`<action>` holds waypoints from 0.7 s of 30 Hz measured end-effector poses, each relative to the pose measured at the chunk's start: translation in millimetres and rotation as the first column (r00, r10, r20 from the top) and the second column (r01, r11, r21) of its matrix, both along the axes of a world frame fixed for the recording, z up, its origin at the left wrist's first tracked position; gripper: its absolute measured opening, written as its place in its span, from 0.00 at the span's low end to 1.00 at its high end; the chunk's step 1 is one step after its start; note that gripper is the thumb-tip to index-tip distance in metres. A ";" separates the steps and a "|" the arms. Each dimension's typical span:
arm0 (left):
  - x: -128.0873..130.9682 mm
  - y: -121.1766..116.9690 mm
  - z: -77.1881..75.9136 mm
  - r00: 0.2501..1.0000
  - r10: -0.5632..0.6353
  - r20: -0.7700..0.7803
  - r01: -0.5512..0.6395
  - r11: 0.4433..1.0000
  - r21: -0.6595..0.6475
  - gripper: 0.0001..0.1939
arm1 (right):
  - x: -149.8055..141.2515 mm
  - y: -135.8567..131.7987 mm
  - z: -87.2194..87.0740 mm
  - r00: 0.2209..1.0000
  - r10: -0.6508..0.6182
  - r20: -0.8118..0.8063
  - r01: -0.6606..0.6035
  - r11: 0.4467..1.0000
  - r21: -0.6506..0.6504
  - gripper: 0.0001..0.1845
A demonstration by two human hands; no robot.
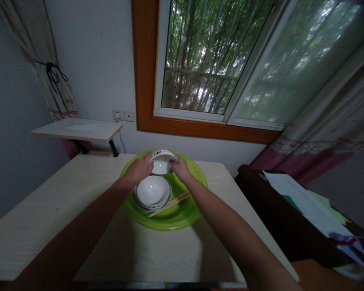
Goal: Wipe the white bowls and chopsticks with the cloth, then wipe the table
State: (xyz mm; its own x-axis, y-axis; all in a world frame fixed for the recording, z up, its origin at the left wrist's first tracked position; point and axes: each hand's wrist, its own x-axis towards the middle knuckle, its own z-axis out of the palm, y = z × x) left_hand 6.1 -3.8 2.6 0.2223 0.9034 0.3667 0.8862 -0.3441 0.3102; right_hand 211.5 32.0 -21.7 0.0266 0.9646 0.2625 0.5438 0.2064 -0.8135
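Observation:
A white bowl [162, 165] with a small red pattern on its outside is tilted toward me over the far part of a round green basin [170, 224]. My left hand [142, 167] grips the bowl's left rim, and my right hand [179, 166] grips the right rim. Just below it, in the basin's left half, another white bowl [153, 190] sits on top of stacked dishes with a dark-edged rim showing. Beside that stack a pair of light wooden chopsticks [169, 204] lies slanted in the basin. The fingers behind the held bowl are mostly hidden.
The basin rests on a pale wooden table [103, 242]. A small raised shelf [79, 128] on black legs stands at the table's back left. Behind are the wall and a barred window [206, 56]. Papers [297, 198] lie on a dark surface to the right.

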 end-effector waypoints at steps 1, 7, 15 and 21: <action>0.0 0.0 0.0 1.000 0.017 0.002 -0.017 1.000 -0.017 0.21 | 0.4 -0.3 -0.1 1.000 0.016 0.022 -0.016 1.000 0.008 0.14; 1.5 -2.4 1.2 0.997 0.010 -0.073 -0.011 1.000 -0.024 0.25 | 1.4 -8.5 1.0 0.963 0.130 0.235 -0.182 0.960 0.213 0.26; 2.4 -4.3 -0.1 0.985 -0.028 -0.168 0.027 1.000 -0.007 0.26 | -4.1 -18.8 5.8 0.938 0.147 0.315 -0.251 0.913 0.321 0.37; 1.5 -1.5 0.1 0.997 -0.074 -0.025 0.075 0.995 0.066 0.24 | -2.1 -3.6 -3.4 0.992 0.121 0.040 -0.127 0.919 0.372 0.34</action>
State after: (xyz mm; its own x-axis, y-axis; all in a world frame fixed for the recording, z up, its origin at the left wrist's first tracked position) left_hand 7.7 -5.3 2.7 0.2967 0.8576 0.4202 0.8638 -0.4286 0.2649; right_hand 209.4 28.4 -25.1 -0.0943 0.7916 0.6037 0.5060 0.5603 -0.6558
